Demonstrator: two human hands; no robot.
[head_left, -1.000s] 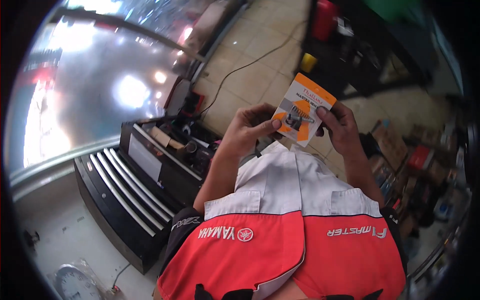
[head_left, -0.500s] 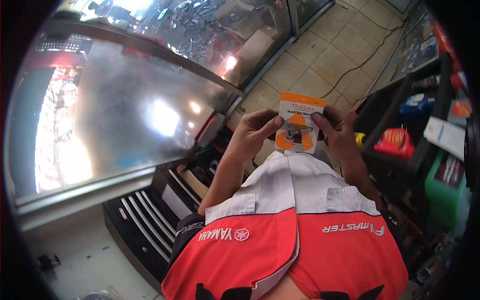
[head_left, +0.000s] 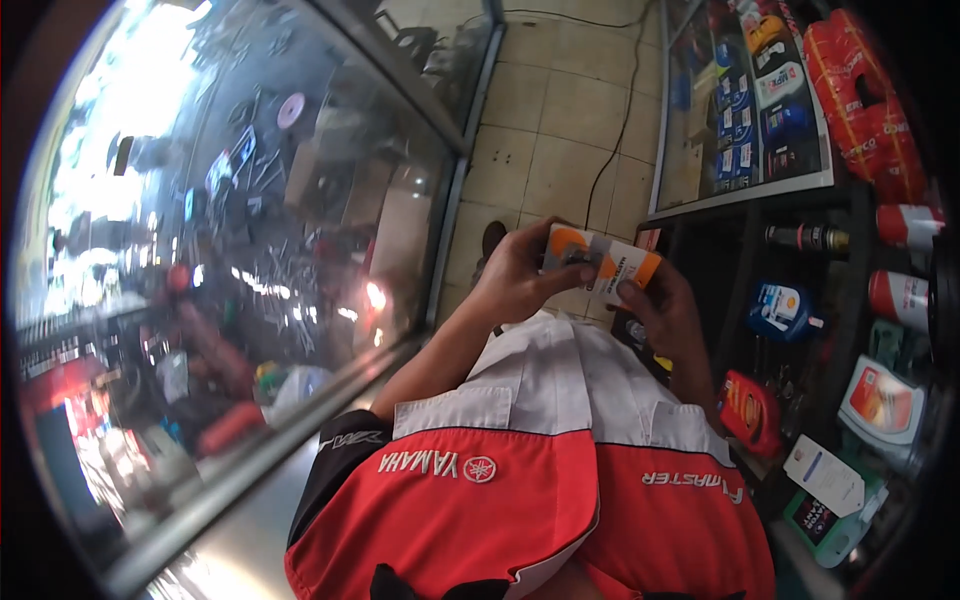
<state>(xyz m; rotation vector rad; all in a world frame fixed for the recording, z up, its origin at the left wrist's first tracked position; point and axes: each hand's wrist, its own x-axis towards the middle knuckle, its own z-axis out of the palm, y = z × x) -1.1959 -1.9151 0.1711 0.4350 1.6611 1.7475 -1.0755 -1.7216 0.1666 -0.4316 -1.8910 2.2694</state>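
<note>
- Pale floor tiles [head_left: 545, 110] run away from the person, crossed by a thin dark cable [head_left: 606, 180].
- On the left stands a metal-framed glass partition [head_left: 400, 215]; glare makes it hard to read, but the clutter behind it seems to include loose tools.
- To the right, a glass display case [head_left: 826, 180] holds rows of bottles and packs, with a red plastic-wrapped bundle [head_left: 865, 110] beside it.
- Nearer, a dark divided shelf [head_left: 745, 270] carries a blue bottle [head_left: 782, 312], a red bottle [head_left: 747, 414], a white jug [head_left: 880, 408] and a green container [head_left: 838, 525] with a white tag [head_left: 824, 475] over part of it.
- Between both hands, in front of the red and white shirt [head_left: 450, 510], is an orange and white packet [head_left: 628, 263].
- Left hand [head_left: 522, 268] is closed on the packet's left end, thumb across its printed front; right hand [head_left: 662, 308] pinches the lower right edge.
- Half a second ago the packet was upright, orange band on top; now it lies sideways, that band toward the right hand.
- Black drawers formerly at lower left are out of view, and more of the shelf and case shows.
</note>
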